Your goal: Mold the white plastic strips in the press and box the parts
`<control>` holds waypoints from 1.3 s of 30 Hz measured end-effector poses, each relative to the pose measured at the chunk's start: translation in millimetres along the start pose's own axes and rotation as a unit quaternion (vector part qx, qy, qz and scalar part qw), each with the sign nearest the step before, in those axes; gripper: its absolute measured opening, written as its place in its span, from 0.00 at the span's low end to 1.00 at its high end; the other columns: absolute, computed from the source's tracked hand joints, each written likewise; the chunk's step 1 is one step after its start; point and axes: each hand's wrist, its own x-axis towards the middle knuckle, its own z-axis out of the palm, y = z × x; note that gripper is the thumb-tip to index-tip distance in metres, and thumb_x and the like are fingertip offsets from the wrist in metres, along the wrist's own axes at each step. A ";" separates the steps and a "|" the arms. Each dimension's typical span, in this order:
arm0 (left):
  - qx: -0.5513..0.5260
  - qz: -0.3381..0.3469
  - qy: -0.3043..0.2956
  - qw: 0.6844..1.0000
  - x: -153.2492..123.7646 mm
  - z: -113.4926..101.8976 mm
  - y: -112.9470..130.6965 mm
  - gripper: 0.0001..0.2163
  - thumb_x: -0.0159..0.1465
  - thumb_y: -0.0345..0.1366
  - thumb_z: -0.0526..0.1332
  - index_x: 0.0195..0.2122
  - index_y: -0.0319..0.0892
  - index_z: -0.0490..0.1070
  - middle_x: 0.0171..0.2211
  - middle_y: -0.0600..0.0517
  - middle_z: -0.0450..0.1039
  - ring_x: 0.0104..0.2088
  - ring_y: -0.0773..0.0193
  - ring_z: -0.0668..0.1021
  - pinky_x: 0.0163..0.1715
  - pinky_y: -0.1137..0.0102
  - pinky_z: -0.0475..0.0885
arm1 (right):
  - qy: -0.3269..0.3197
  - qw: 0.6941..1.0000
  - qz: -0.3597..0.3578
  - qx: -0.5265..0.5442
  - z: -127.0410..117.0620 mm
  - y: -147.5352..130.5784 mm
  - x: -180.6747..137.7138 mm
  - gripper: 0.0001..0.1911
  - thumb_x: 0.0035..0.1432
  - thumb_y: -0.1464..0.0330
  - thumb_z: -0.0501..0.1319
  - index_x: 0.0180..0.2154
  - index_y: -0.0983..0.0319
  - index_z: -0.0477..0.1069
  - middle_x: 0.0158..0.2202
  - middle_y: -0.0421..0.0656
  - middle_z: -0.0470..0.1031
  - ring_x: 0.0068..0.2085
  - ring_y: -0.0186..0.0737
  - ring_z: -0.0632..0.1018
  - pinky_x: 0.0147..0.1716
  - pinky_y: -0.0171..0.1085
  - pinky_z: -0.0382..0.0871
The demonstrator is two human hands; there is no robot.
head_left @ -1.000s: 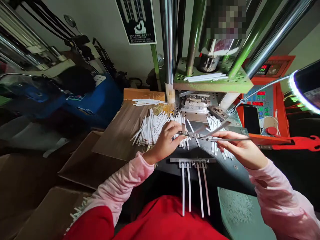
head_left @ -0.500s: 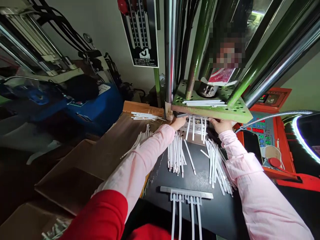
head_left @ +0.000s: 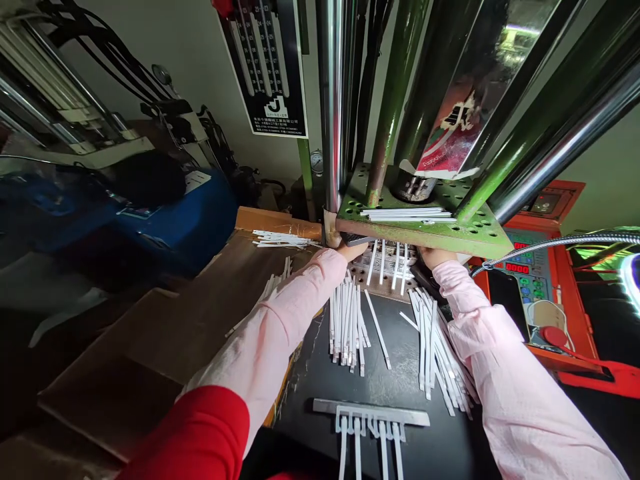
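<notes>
Under the green press plate (head_left: 425, 233) my left hand (head_left: 353, 251) reaches in at the left side of a metal mould (head_left: 390, 257). A dark flat metal bar (head_left: 361, 240) lies right at this hand, whose fingers are mostly hidden. At the mould's right side is my right hand (head_left: 436, 257), its fingers covered by the plate's edge. Several thin white strips (head_left: 383, 261) stick out of the mould towards me, between the hands. Nearer me, a metal bar (head_left: 373, 412) lies on the black surface with a translucent moulded piece (head_left: 370, 421) and white strips attached.
Loose white strips lie in a left pile (head_left: 346, 327) and a right pile (head_left: 437, 353); more strips (head_left: 407, 215) rest on the plate. Steel columns (head_left: 334, 107) rise around the press. An orange control box (head_left: 575, 293) stands right, cardboard (head_left: 200, 313) left.
My view has shifted slightly. Both hands have gone farther in under the plate with the mould, and the right thumb that showed before is now hidden.
</notes>
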 end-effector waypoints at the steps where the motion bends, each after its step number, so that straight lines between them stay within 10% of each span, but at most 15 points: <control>1: 0.032 0.015 -0.020 0.999 -4.9 -2.2 0.6 0.17 0.72 0.44 0.56 0.49 0.36 0.75 0.48 0.44 0.76 0.43 0.59 0.80 0.47 0.60 0.79 | 0.000 1.000 0.002 -0.004 -1.2 -2.9 -3.9 0.22 0.66 0.63 0.49 0.51 0.60 0.77 0.48 0.54 0.80 0.58 0.59 0.74 0.60 0.60 0.62; 5: 0.134 0.115 -0.120 0.977 -24.7 -12.6 3.2 0.20 0.66 0.24 0.49 0.49 0.43 0.79 0.51 0.48 0.79 0.53 0.60 0.80 0.56 0.63 0.76 | -0.037 0.999 -0.039 0.000 -6.5 -17.2 -21.8 0.20 0.65 0.59 0.53 0.49 0.58 0.79 0.52 0.50 0.79 0.57 0.56 0.76 0.60 0.55 0.67; 9: 0.159 0.228 -0.233 0.932 -32.0 -20.2 -0.2 0.37 0.55 0.14 0.49 0.66 0.41 0.64 0.70 0.49 0.59 0.69 0.65 0.64 0.68 0.69 0.61 | -0.073 0.993 -0.090 0.005 -11.8 -26.4 -31.5 0.18 0.65 0.61 0.55 0.49 0.54 0.79 0.52 0.44 0.80 0.55 0.49 0.79 0.58 0.47 0.71; 27: 0.143 0.155 -0.208 0.955 -38.1 -17.3 21.9 0.34 0.60 0.14 0.45 0.69 0.35 0.58 0.72 0.43 0.53 0.70 0.60 0.61 0.70 0.65 0.57 | -0.045 0.997 -0.047 -0.043 -18.6 -53.0 -34.6 0.19 0.66 0.64 0.53 0.52 0.58 0.78 0.52 0.47 0.80 0.56 0.50 0.78 0.61 0.51 0.67; 31: 0.130 0.208 -0.173 0.954 -95.2 -51.1 35.1 0.32 0.64 0.17 0.47 0.70 0.38 0.57 0.73 0.44 0.49 0.73 0.60 0.55 0.72 0.61 0.51 | -0.006 0.997 -0.081 0.008 -53.7 -64.8 -106.9 0.23 0.67 0.60 0.55 0.59 0.60 0.72 0.61 0.49 0.72 0.62 0.52 0.72 0.65 0.55 0.63; 39: 0.199 0.133 -0.160 0.958 -315.1 -125.9 5.3 0.43 0.65 0.43 0.67 0.74 0.51 0.41 0.74 0.43 0.46 0.73 0.51 0.52 0.71 0.52 0.51 | 0.012 0.999 -0.046 0.011 -102.4 -70.9 -338.2 0.29 0.66 0.55 0.57 0.67 0.43 0.61 0.64 0.41 0.69 0.62 0.57 0.72 0.60 0.58 0.70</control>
